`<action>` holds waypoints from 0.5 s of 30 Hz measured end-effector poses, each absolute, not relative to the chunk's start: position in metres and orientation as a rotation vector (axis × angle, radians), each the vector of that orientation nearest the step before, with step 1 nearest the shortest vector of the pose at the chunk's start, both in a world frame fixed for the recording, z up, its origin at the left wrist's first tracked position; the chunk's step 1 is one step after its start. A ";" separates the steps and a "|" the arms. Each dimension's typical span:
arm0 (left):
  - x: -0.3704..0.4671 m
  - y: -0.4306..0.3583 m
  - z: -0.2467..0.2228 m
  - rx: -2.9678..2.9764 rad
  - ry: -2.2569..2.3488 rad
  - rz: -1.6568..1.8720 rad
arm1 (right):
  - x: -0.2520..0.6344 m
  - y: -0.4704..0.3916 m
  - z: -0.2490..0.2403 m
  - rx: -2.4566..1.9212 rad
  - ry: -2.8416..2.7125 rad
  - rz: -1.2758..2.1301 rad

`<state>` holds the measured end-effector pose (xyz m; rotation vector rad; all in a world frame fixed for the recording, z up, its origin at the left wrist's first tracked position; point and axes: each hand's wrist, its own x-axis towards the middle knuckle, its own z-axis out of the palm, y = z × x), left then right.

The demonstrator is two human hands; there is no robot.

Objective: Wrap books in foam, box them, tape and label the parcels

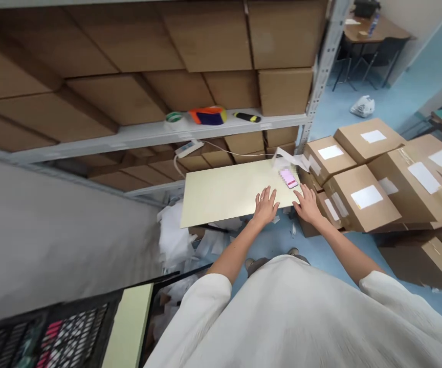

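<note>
My left hand [266, 207] lies with its fingers spread on the front part of a pale yellow tabletop [221, 191]. A ring shows on one of its fingers. At the table's right end my right hand [306, 203] rests by the edge, fingers apart, holding nothing I can see. Just beyond my hands a phone [289, 178] lies face up with its screen lit pink. Behind the phone is a crumpled white sheet or wrapper [300, 161], partly over the table's back right corner.
Metal shelving [221, 125] with cardboard boxes stands behind the table; tape rolls [209, 115], a black-yellow cutter-like tool [247, 117] and a power strip [189, 148] are there. Stacked cartons [362, 197] crowd the right. White packing material [175, 237] lies left, near a black crate [71, 335].
</note>
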<state>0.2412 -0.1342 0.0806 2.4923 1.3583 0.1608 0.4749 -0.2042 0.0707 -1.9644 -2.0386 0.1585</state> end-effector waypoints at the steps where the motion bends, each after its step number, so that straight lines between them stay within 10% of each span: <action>1: 0.223 -0.136 0.080 2.477 1.393 0.175 | 0.459 -0.198 0.070 -1.938 -2.075 0.170; 15: -0.062 -0.182 0.078 2.215 1.907 0.254 | 0.176 -0.137 0.049 -1.451 -2.455 0.319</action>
